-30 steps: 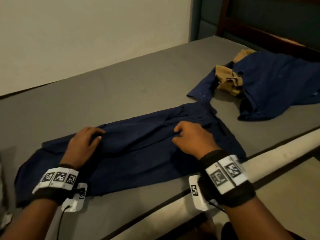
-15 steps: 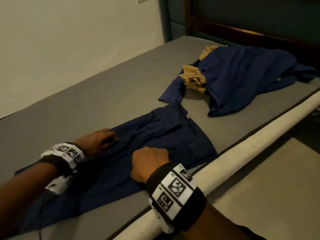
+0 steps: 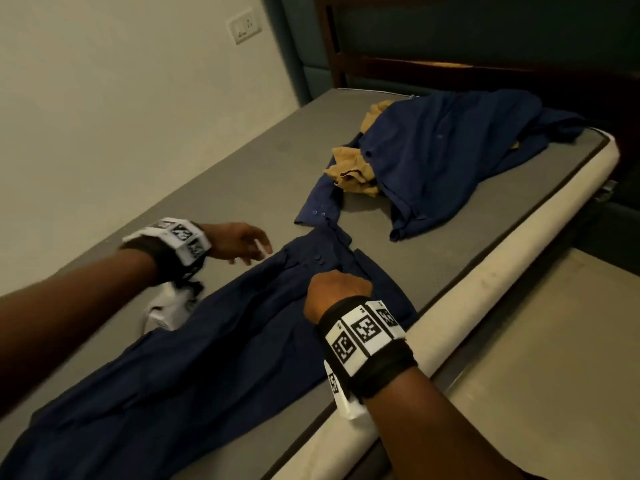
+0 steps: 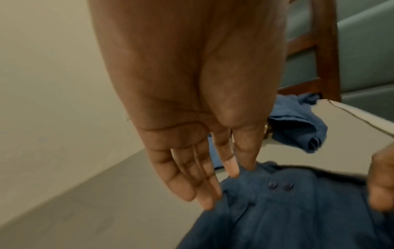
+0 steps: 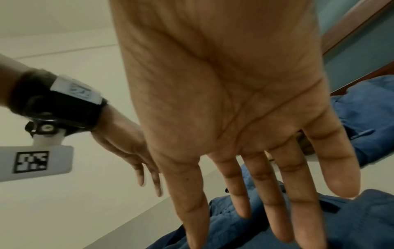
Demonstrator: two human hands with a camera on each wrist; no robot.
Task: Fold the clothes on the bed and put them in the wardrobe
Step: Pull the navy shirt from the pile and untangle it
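A dark navy garment (image 3: 207, 341) lies lengthwise on the grey bed (image 3: 173, 188), its buttoned end pointing to the headboard. My right hand (image 3: 337, 285) rests on that end just below two buttons, its straight fingers (image 5: 266, 202) pressing the cloth (image 5: 351, 219). My left hand (image 3: 242, 242) hovers at the garment's far edge, blurred. Its fingers (image 4: 204, 193) are straight, their tips at the cloth's edge (image 4: 298, 219) beside the buttons. I cannot tell whether they touch it. Neither hand holds anything.
A second navy shirt (image 3: 450, 157) lies crumpled over a tan garment (image 3: 353, 171) near the dark wooden headboard (image 3: 450, 64). One of its sleeves reaches almost to the garment under my hands. The mattress's pale edge (image 3: 485, 282) runs along my right, with floor (image 3: 554, 341) beyond. A wall (image 3: 104, 98) bounds the far side.
My left hand has come off the cloth and moved toward the buttoned end. My right hand has slid up the garment to the buttons. The view has swung toward the headboard.
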